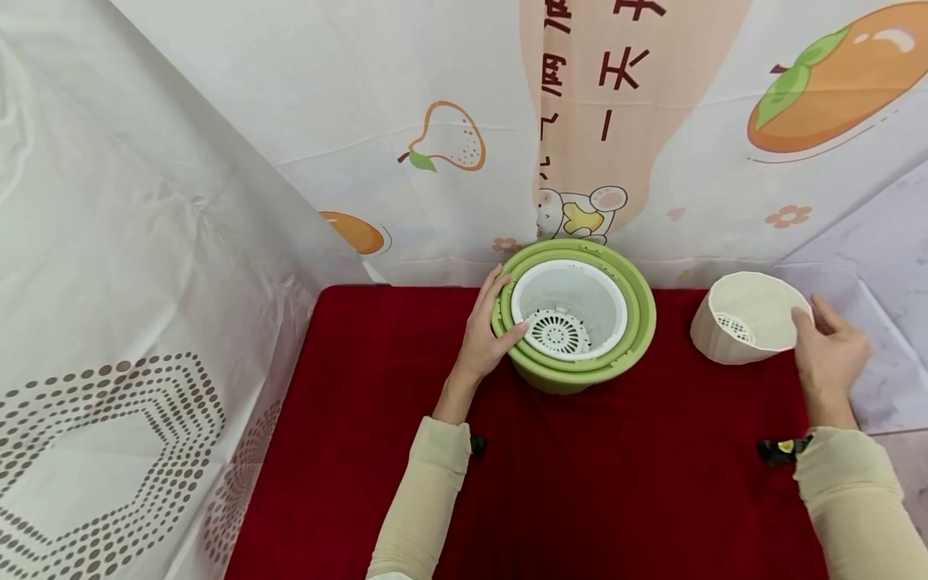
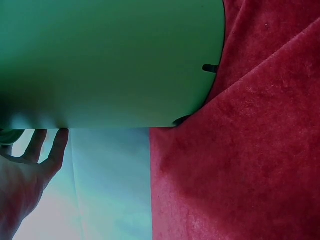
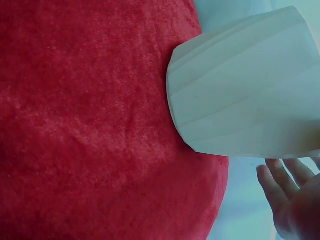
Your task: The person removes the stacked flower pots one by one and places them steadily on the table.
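A stack of nested flowerpots stands at the back middle: green flowerpots [image 1: 641, 322] outside, with a white flowerpot [image 1: 609, 302] that has a slotted bottom set inside them. My left hand [image 1: 487, 326] grips the left side of the green rims, thumb over the top and fingers along the outer wall. In the left wrist view the smooth green wall [image 2: 125, 65] fills the upper left. To the right, a cream faceted flowerpot [image 1: 725, 342] with a perforated bottom stands near the back right corner. My right hand [image 1: 830, 354] holds its right rim, thumb at the inner edge, fingers outside.
Dark red velvet cloth [image 1: 616, 483] covers the table. Directly behind the pots hangs a white curtain [image 1: 326, 97] printed with fruit and characters. A patterned pale sheet [image 1: 109, 435] hangs on the left, and a light marbled sheet [image 1: 895, 322] borders the right side.
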`<action>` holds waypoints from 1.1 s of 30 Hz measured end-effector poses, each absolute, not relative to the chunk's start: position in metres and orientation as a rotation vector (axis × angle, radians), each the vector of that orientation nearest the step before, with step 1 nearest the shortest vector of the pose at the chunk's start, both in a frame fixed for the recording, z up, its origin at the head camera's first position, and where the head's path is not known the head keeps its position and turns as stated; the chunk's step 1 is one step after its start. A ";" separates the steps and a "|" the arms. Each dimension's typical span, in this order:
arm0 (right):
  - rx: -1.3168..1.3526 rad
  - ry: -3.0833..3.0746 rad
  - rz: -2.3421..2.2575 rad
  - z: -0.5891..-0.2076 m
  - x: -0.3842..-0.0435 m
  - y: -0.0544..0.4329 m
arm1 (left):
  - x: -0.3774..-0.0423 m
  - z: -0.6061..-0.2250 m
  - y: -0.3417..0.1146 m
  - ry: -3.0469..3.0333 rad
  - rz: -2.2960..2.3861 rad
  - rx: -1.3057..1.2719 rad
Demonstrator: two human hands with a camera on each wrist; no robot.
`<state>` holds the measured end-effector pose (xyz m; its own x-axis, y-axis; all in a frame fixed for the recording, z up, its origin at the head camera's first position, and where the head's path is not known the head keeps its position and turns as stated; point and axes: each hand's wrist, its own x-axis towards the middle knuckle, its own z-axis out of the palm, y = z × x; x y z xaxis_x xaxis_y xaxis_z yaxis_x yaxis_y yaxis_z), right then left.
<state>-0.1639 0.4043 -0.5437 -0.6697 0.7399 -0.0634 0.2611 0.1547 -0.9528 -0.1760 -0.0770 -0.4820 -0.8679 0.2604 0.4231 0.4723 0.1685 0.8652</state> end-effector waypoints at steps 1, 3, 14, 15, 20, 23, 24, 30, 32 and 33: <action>-0.935 -1.995 1.551 -0.544 -0.164 0.403 | -0.176 -0.481 -0.077 -2.257 -1.779 -0.722; -0.906 -1.957 1.590 -0.545 -0.165 0.402 | -0.177 -0.480 -0.076 -2.252 -1.783 -0.726; -0.691 -2.193 1.350 -0.549 -0.156 0.398 | -0.175 -0.483 -0.074 -2.263 -1.813 -0.721; -0.674 -2.225 1.300 -0.549 -0.156 0.398 | -0.174 -0.484 -0.073 -2.261 -1.814 -0.721; -0.630 -2.272 1.207 -0.548 -0.155 0.396 | -0.175 -0.483 -0.073 -2.254 -1.799 -0.728; -0.608 -2.277 1.187 -0.546 -0.155 0.394 | -0.176 -0.483 -0.073 -2.251 -1.799 -0.730; -0.597 -2.279 1.170 -0.546 -0.155 0.394 | -0.176 -0.482 -0.073 -2.246 -1.800 -0.734; -0.481 -2.285 1.067 -0.540 -0.155 0.389 | -0.176 -0.482 -0.074 -2.230 -1.802 -0.735; -0.432 -2.288 1.041 -0.538 -0.155 0.386 | -0.175 -0.482 -0.075 -2.224 -1.799 -0.734; -0.403 -2.292 1.022 -0.537 -0.155 0.385 | -0.175 -0.482 -0.075 -2.224 -1.797 -0.732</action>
<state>-0.1552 0.3852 -0.5374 -0.7795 0.4883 0.3924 0.0342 0.6587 -0.7516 -0.1750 -0.0753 -0.4823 -0.8600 0.2550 0.4420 0.4857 0.1435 0.8623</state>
